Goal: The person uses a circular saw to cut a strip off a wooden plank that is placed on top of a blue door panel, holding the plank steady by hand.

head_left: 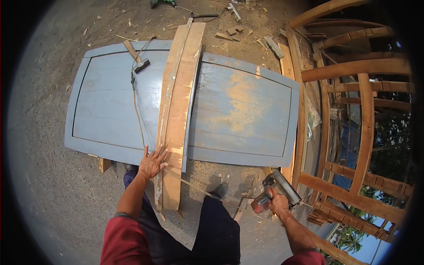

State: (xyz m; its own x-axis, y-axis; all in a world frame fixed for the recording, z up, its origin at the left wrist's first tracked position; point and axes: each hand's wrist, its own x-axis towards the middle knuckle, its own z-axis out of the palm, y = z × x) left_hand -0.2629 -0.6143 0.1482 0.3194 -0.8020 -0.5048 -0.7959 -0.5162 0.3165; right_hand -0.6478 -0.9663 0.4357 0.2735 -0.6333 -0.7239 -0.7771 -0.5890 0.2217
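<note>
My left hand lies with fingers spread on the near part of a long brown wooden plank. The plank rests across two blue-grey panelled door leaves, and a narrow strip of wood runs along it. Off to the right, my right hand is closed round the handle of a red and black power tool with a long, flat metal side. I cannot tell its exact kind. It is held low, beyond the near right corner of the right-hand leaf, apart from the plank.
A hammer lies on the left leaf beside a cord. Sawdust covers part of the right leaf. A wooden frame stands along the right. Wood offcuts and a green power tool lie on the ground at the back.
</note>
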